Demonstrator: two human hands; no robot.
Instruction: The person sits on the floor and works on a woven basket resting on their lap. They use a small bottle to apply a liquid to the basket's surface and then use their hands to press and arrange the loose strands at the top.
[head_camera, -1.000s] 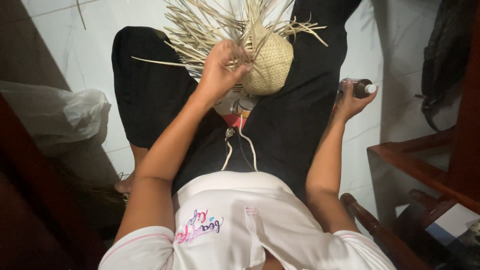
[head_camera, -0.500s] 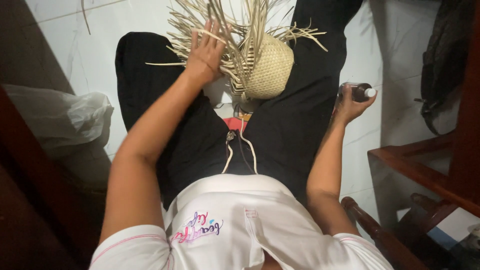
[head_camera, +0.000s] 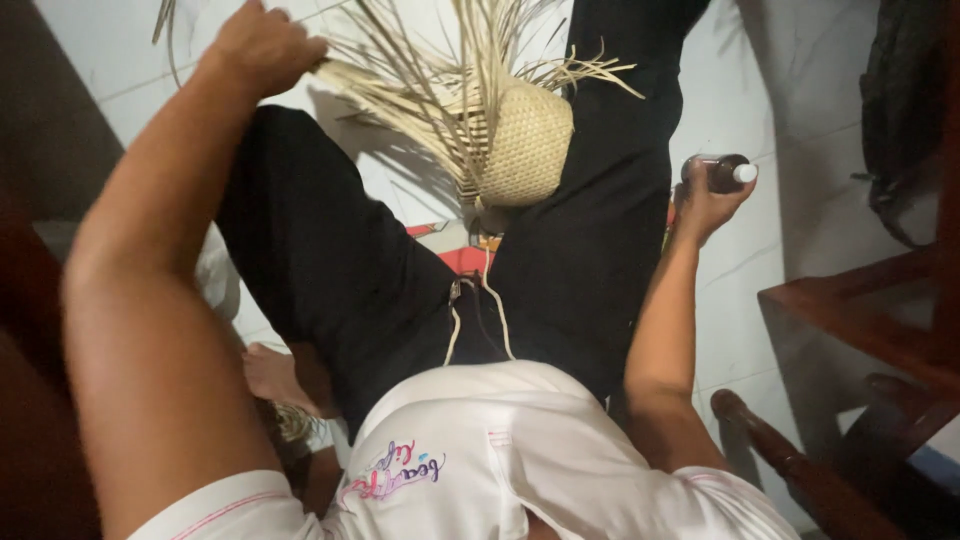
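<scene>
Two hands are at work in the single head view, and each is closed on something. Your left hand (head_camera: 262, 45), in the upper left of the frame, is clenched around a bundle of loose pale straw strands (head_camera: 400, 95) and holds them stretched taut away from the half-woven round straw basket (head_camera: 527, 155). That basket rests on your lap in the upper middle of the frame, against your black trousers (head_camera: 330, 260), with more unwoven strands fanning up and out from its rim. Your right hand (head_camera: 708, 195), at the right of the frame, is wrapped around a small dark bottle with a white cap (head_camera: 722, 172), held out over the white tiled floor (head_camera: 760, 260), well apart from the basket. A dark wooden chair frame (head_camera: 860, 330) stands at the lower right.

By the look of it, you are in the tightening step of the weave, drawing the strands firm. The next move would call for keeping that tension even while you lay the strands back to the rim, with the bottle put aside so both hands can work.
</scene>
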